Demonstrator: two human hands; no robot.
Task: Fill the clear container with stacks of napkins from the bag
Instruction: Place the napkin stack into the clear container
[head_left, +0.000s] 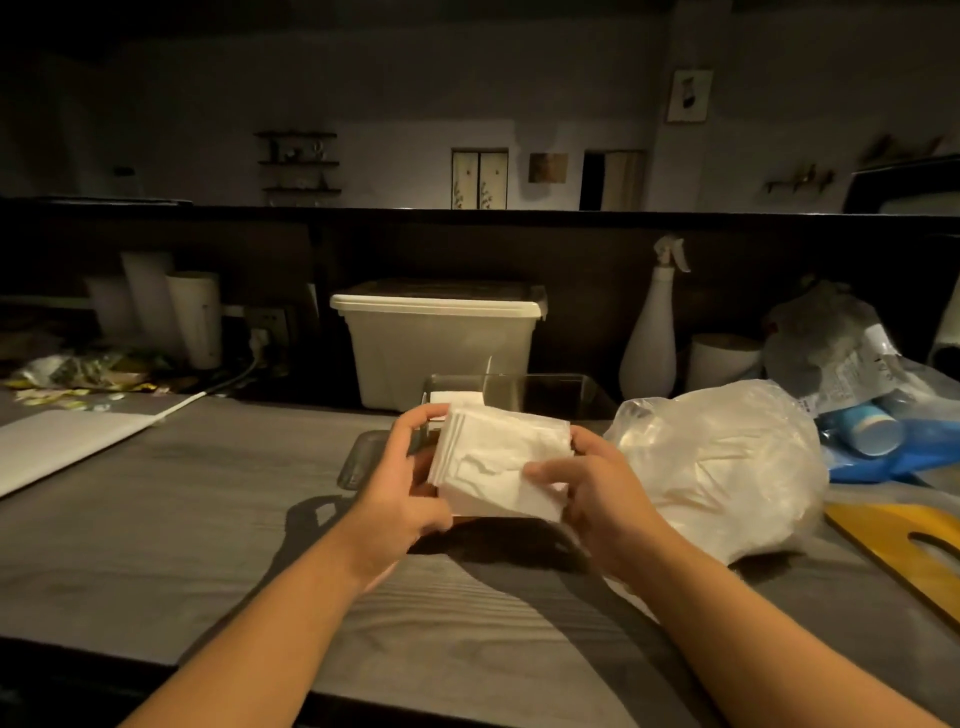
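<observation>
Plainly, in the head view, I held one stack of napkins (498, 462) between both hands, lifted off the desk (182, 519) and just in front of the clear container (587, 387). My left hand (410, 483) gripped its left edge and my right hand (597, 499) its right, with the fingers (418, 418) curled round the sides and the right thumb lying across the top sheet. The bag (727, 467) lay just to the right, bulging with what looked like more napkins. A little white showed inside the container at its far left; the rest seemed unfilled.

I judged the stack light and soft. The top sheet was already rumpled, so loose sheets would likely slide or fan. It wanted a squeeze on opposite edges, thumbs on top and fingers beneath, firm enough to keep the sheets square but not to crease them.
</observation>
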